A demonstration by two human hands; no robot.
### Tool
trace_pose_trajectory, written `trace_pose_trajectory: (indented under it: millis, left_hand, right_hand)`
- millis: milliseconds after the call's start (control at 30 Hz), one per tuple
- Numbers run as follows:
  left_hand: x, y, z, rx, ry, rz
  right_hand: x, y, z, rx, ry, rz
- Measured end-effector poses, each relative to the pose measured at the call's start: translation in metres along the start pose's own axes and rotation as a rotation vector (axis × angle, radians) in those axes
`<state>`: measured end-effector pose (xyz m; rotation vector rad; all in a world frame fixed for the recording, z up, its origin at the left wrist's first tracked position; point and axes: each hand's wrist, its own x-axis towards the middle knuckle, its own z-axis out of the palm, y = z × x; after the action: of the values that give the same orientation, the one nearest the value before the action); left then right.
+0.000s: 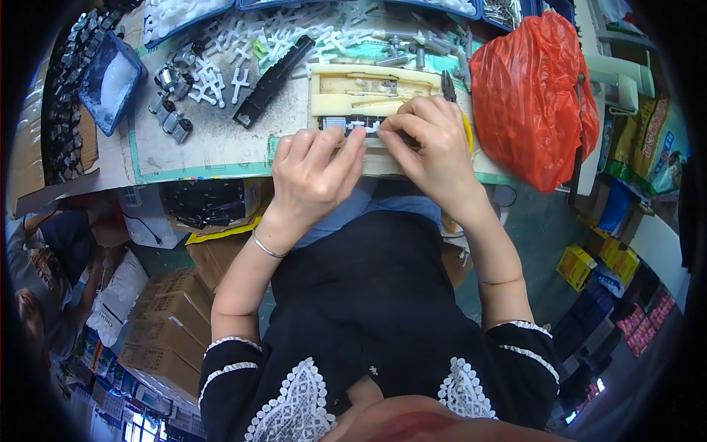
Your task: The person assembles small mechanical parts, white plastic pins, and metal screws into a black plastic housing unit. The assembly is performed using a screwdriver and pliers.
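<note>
A long black plastic part with white and grey pieces in it (352,123) sits in the near slot of a cream-coloured fixture (322,101) at the table's front edge. The curled fingers of my left hand (317,168) grip the part's left and middle portion, fingertips on its near side. At its right end, my right hand (436,147) has thumb and index finger brought together; whatever lies between them is too small or hidden to name. Pliers with a yellow handle (467,132) lie beside the right hand, partly covered by it. Another long black plastic part (274,81) rests left of the fixture.
White cross-shaped plastic pieces (239,82) and grey rods (420,51) spread behind. Silvery-grey blocky parts (169,118) lie left, near a blue tray (135,60) and black parts (66,96). A red plastic bag (523,96) bulges at right. A person (59,258) sits at lower left near cartons (166,317).
</note>
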<state>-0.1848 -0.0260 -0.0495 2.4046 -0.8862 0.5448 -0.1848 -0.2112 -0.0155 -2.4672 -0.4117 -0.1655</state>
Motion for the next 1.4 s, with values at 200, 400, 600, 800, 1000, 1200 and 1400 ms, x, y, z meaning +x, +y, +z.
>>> trace_pose_trajectory:
  millis: [200,400,600,800,1000,1200,1400]
  left_hand:
    - [-0.002,-0.001,0.004,-0.005,0.036,0.067]
    - [0.0,0.002,0.006,0.039,-0.003,0.154]
    - [0.001,0.01,0.001,0.156,-0.126,0.211]
    - [-0.01,0.011,0.011,0.119,-0.061,0.183]
    - [-0.013,0.004,0.004,-0.149,0.063,0.069]
    - [0.017,-0.072,-0.046,0.3,0.027,-0.444]
    - [0.018,-0.091,-0.05,0.189,-0.105,-0.512]
  right_hand:
    - [-0.001,0.008,-0.008,0.091,-0.019,0.022]
    - [0.012,0.011,-0.011,0.074,-0.1,-0.043]
    - [0.024,0.004,-0.02,0.007,-0.211,-0.104]
    - [0.026,-0.005,-0.019,-0.056,-0.212,-0.184]
    - [0.011,0.008,-0.013,-0.036,-0.109,-0.232]
    - [0.004,0.042,-0.059,0.146,0.383,0.109]
    - [0.028,0.072,-0.107,-0.165,0.269,0.244]
